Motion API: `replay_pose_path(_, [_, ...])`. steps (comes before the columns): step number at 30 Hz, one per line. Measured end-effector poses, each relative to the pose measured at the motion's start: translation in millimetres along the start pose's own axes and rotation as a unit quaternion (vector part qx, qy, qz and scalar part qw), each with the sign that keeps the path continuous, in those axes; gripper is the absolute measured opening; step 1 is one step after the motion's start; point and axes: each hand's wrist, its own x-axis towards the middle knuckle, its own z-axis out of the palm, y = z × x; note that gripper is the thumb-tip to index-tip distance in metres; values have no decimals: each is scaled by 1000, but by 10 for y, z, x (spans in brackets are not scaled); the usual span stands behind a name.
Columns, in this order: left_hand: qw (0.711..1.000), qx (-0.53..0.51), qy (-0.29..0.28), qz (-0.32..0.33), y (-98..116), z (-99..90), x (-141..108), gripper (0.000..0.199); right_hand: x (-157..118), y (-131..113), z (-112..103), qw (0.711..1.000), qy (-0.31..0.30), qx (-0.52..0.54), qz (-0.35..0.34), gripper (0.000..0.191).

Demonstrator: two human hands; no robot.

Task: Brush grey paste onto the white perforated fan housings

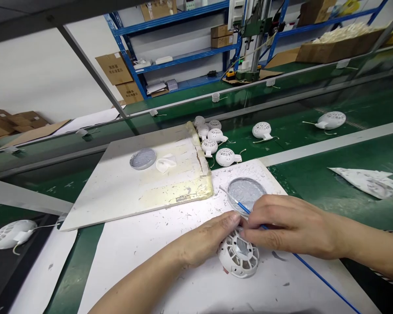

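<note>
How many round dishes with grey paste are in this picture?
2. One dish lies on the white board; the other lies on the paper sheet, behind the right hand.

Matt plastic, smooth paste
Under our left hand [205, 240], a matt white plastic housing [239, 257]; past our right hand [290, 224], smooth grey paste [247, 194] in a dish [229, 201] on flecked white paper [144, 270].

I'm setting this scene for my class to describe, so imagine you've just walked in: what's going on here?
A person is working at a green conveyor bench. Their left hand steadies a white vented housing on a paper sheet, while their right hand holds a thin blue stick beside it, next to a dish of grey paste. More white housings lie on the belt beyond.
</note>
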Motion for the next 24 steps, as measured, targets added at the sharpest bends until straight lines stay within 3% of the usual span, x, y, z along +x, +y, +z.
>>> replay_pose_path(4, [1000,21,5,9,49,5,-19,52,4,-19,-35,999,-29,-45,9,25])
replay_pose_path(7, [1000,14,-4,11,58,21,-33,50,8,-38,-51,994,-42,-88,-39,25])
replay_pose_path(12, [994,-107,1,-29,104,53,-71,35,-69,-74,-14,990,33,-129,-36,29])
replay_pose_path(17, [989,-146,26,3,195,107,-118,42,-161,-156,97,976,87,-197,-28,32])
replay_pose_path(21, [991,-123,37,22,174,99,-141,40,-133,-210,82,977,75,-195,-42,38])
replay_pose_path(24, [994,-94,58,11,158,105,-153,38,-74,-243,25,980,32,-191,-53,38])
